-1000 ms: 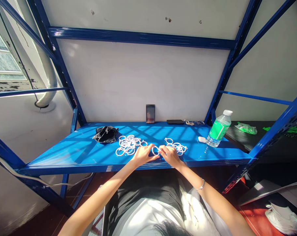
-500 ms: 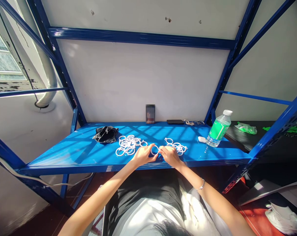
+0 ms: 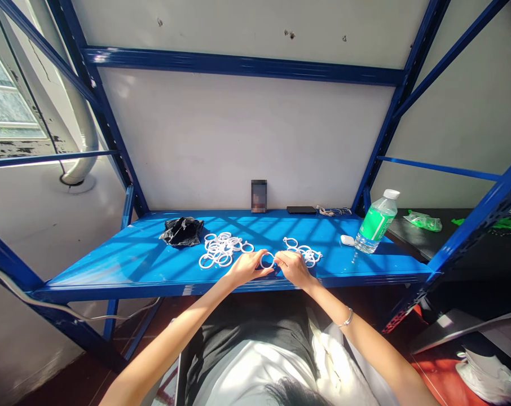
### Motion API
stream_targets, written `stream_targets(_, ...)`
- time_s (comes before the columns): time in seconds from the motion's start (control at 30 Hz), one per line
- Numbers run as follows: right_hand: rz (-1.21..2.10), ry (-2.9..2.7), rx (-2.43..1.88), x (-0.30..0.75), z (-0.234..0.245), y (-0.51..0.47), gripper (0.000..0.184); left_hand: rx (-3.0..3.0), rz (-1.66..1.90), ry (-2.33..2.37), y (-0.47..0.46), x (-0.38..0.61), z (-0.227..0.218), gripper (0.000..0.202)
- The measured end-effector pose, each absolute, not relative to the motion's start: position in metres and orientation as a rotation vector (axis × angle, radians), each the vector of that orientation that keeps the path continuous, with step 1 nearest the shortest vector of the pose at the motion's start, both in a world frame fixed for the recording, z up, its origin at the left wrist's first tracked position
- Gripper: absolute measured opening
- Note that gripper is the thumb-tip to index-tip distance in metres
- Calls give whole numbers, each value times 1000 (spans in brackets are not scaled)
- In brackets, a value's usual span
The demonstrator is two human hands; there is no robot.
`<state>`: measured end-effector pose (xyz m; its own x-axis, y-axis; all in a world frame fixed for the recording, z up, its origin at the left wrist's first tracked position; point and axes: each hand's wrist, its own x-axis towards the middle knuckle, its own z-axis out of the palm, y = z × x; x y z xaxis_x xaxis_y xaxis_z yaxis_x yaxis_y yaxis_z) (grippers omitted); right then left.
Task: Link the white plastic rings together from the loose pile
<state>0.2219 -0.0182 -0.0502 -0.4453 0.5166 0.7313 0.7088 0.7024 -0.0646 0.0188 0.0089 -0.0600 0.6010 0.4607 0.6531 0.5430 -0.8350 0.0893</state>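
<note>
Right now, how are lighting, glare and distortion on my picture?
Head view: striped shadows cross the blue tabletop, deep shade beneath it; head view: sunlit white rings look nearly washed out; head view: the upright dark object is pixelated; head view: wide-angle stretch toward the edges.

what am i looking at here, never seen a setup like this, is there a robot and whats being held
There is no robot: these are a person's two bare hands, seen from a camera worn on the head, looking forward and down. The surface is a blue metal shelf. The left hand holds a white ring; the right hand is at the ring's other side, though its exact grip is too small to make out. More rings lie in a left pile and a right pile. Also on the shelf are a crumpled black plastic bag and, to the right, a green-labelled plastic bottle with a white cap.
</note>
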Motion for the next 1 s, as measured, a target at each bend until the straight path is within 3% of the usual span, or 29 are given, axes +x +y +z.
stream_targets(1.0,-456,-2086,-994,219,-56,-18,22,-2617,-1253,-863,10,20,-59,47)
